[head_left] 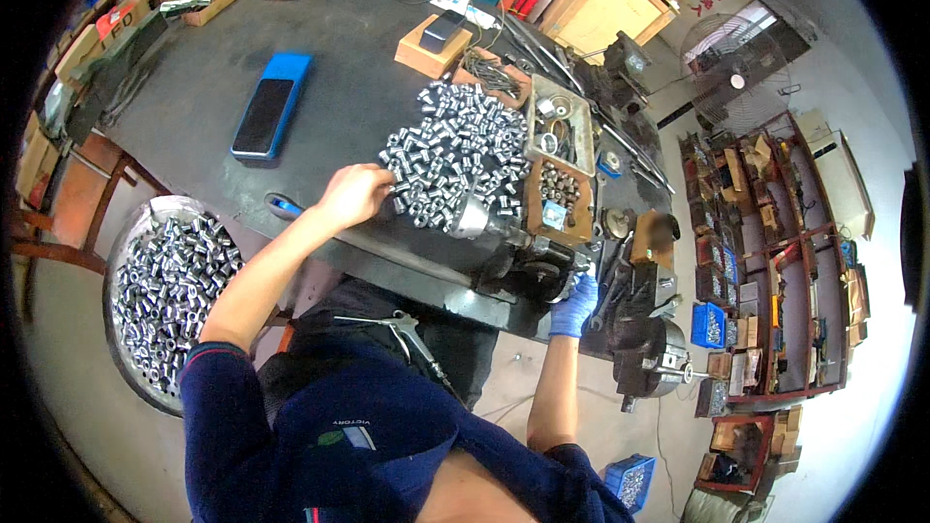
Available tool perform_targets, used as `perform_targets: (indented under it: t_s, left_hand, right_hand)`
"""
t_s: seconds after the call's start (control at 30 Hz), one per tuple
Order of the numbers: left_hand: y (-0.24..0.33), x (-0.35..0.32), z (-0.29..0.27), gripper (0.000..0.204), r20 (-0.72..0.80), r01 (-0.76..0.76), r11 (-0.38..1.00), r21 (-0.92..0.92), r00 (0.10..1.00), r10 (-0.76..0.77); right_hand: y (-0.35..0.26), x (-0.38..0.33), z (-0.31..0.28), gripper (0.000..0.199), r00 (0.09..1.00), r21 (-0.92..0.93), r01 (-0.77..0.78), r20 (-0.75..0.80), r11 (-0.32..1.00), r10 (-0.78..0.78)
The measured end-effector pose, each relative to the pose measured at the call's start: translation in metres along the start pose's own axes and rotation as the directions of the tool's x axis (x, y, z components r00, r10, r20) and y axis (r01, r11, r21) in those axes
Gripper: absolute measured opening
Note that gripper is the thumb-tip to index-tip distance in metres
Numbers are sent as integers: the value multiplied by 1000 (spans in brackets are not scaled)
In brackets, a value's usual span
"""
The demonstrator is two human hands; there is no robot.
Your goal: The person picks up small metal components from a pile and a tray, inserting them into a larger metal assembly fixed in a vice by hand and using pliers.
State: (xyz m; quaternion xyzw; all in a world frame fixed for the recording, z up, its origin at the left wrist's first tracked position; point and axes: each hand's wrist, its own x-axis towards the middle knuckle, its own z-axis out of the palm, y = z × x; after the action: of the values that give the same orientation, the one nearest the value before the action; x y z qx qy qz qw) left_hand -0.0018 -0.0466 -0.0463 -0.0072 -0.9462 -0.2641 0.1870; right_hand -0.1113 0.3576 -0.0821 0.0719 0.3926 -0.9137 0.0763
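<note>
My left hand (355,194) is bare and rests with curled fingers at the near edge of a heap of small shiny metal sleeves (455,150) on the dark workbench (203,87). Whether a sleeve sits in its fingers is hidden. My right hand (575,306) wears a blue glove and grips a part of a small dark machine (528,266) bolted at the bench's front edge. A round metal chuck (472,217) on that machine points toward the heap.
A round basin (160,300) full of metal sleeves stands on the floor to the left. On the bench lie a blue case with a phone (269,107), wooden boxes (560,160) and a bench vise (639,320). Shelves of parts (765,261) stand at the right.
</note>
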Motion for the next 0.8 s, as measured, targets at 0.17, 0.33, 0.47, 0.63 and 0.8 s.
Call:
perform_targets:
  t_s: [0.17, 0.33, 0.47, 0.63, 0.8]
  left_hand:
    - [-9, 15, 22, 18, 173, -9, 986, 168, 985, -21]
    - [-5, -2, 7, 11, 152, 104, 986, 134, 980, -124]
    - [-3, -6, 10, 10, 187, 282, 915, -290, 954, -235]
    - [59, -1, -16, 24, 206, 192, 286, -939, 978, 19]
    - [69, 11, -11, 21, 227, 210, 276, -938, 973, 31]
  right_hand:
    - [5, -9, -7, 18, 995, -53, 94, -32, 994, -96]
    - [3, -19, -12, 27, 992, -48, 82, -91, 995, -87]
    - [0, -19, -16, 30, 999, -50, 10, -53, 999, -12]
    - [3, -19, -13, 27, 990, -57, 53, -125, 997, -59]
    - [2, -26, -10, 22, 997, 23, 77, 18, 997, -78]
